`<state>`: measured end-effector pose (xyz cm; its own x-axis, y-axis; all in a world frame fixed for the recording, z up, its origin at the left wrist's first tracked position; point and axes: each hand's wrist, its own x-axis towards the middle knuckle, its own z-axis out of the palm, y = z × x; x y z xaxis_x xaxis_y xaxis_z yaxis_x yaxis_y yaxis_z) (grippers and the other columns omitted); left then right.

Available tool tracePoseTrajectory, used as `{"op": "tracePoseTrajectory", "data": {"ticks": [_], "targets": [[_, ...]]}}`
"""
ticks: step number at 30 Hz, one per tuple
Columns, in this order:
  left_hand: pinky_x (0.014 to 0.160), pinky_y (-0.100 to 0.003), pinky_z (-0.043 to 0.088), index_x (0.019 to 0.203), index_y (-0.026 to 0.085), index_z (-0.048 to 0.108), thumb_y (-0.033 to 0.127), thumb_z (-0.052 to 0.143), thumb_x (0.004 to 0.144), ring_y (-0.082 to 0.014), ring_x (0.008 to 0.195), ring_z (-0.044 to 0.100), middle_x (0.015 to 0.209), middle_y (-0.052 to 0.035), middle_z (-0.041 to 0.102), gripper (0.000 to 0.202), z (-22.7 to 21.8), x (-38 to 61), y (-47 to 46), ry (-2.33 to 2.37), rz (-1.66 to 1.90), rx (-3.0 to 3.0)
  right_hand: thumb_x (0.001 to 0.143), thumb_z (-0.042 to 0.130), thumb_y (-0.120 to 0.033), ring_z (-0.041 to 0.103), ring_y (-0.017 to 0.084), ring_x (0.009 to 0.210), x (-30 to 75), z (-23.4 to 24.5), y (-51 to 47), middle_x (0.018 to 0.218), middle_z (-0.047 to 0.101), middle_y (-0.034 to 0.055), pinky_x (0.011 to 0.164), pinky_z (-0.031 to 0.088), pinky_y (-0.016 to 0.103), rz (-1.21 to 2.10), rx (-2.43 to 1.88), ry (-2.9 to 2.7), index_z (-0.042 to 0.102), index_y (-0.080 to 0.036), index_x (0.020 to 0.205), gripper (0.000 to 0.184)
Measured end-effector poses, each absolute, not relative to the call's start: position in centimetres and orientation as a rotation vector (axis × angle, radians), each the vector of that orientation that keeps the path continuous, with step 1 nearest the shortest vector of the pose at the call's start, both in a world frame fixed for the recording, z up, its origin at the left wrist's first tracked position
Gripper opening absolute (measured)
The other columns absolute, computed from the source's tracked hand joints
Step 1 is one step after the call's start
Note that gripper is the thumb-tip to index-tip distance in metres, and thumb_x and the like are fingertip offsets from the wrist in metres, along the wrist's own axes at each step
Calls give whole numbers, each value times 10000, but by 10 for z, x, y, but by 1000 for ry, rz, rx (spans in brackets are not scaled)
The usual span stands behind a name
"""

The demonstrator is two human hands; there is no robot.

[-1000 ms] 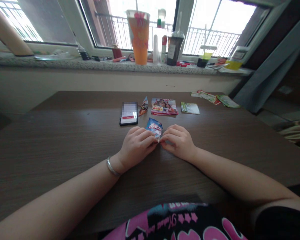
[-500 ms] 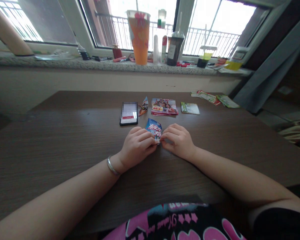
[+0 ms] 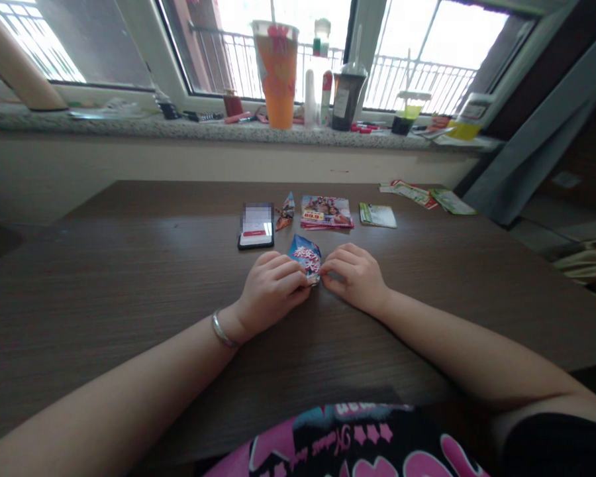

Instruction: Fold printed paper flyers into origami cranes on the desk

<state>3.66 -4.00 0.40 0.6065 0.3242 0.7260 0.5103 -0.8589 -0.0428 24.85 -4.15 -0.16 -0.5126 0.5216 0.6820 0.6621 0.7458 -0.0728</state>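
Observation:
A folded piece of blue printed paper [image 3: 304,252] with white and red lettering lies on the table between both hands. My left hand [image 3: 275,285] has its fingers closed on the paper's lower left edge, and a silver bangle circles that wrist. At the lower right corner of the paper, my right hand [image 3: 355,275] is closed in a pinch, thumb and index finger together at the edge. The fingers cover part of the lower fold. Just beyond the paper stands a small folded paper piece [image 3: 287,211] in orange and blue.
A phone [image 3: 257,237] lies left of the folded piece. To its right are a stack of colourful flyers [image 3: 326,212], a smaller pad of paper [image 3: 378,215] and loose paper strips [image 3: 417,194]. Cups, including an orange one [image 3: 278,79], line the windowsill [image 3: 203,131].
My right hand's fingertips have shifted slightly up along the paper's right corner, and its lower edge shows a little more. My left hand stays nearly still.

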Motion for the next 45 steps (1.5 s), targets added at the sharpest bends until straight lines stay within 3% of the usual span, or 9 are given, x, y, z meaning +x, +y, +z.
{"op": "tracePoseTrajectory", "data": {"ticks": [31, 45], "targets": [[708, -295, 422, 698, 198, 605, 235, 619, 853, -135, 684, 550, 714, 9, 661, 160, 9, 34, -43, -660, -1081, -2581, 856, 577, -219, 572, 180, 831, 251, -1, -42, 845, 679, 25, 756, 439, 310, -266, -926, -2269, 658, -211, 835, 85], [759, -307, 441, 752, 210, 616, 229, 623, 856, -151, 763, 568, 796, 11, 691, 105, 7, 33, -42, -660, -1070, -2612, 884, 563, -249, 578, 165, 815, 251, 1, -43, 872, 710, 8, 725, 418, 306, -341, -849, -2322, 675, -215, 847, 123]]}}
